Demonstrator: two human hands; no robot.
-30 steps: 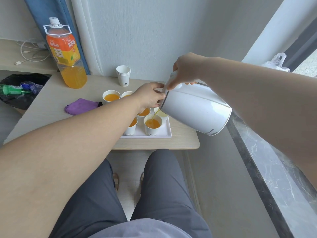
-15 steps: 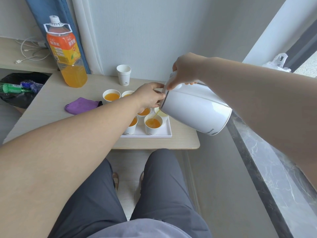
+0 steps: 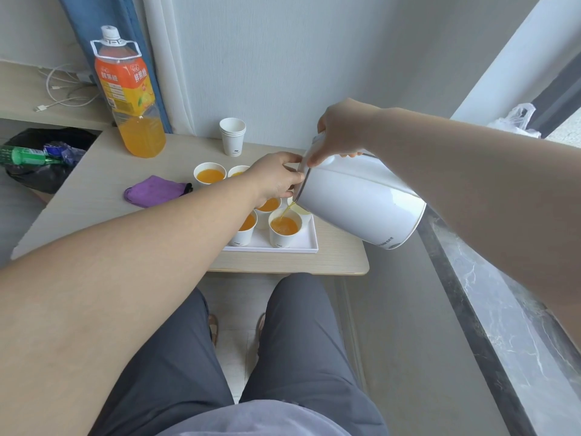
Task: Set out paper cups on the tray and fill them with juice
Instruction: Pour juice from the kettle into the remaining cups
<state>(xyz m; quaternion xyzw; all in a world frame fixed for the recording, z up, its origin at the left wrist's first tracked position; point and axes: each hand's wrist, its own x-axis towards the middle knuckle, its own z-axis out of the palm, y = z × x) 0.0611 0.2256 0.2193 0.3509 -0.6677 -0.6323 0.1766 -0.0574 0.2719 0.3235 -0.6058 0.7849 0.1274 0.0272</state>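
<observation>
A white kettle (image 3: pixel 361 202) is tilted over the white tray (image 3: pixel 309 240), and a thin stream of orange juice runs from its spout into the front right paper cup (image 3: pixel 284 228). My right hand (image 3: pixel 342 130) grips the kettle's handle from above. My left hand (image 3: pixel 276 177) holds the kettle's lid at the rim by the spout. Several paper cups with juice stand on the tray, among them the front left cup (image 3: pixel 246 226) and a back left cup (image 3: pixel 210 176). My left arm hides part of the tray and some cups.
A large orange juice bottle (image 3: pixel 132 92) stands at the table's back left. A stack of empty paper cups (image 3: pixel 232 136) is by the wall. A purple cloth (image 3: pixel 155 190) lies left of the tray. A black bin bag (image 3: pixel 37 158) sits at far left, a marble sill (image 3: pixel 503 309) at right.
The juice level in the front right cup has risen a little while the pour goes on. Both hands and the kettle stay almost where they were.
</observation>
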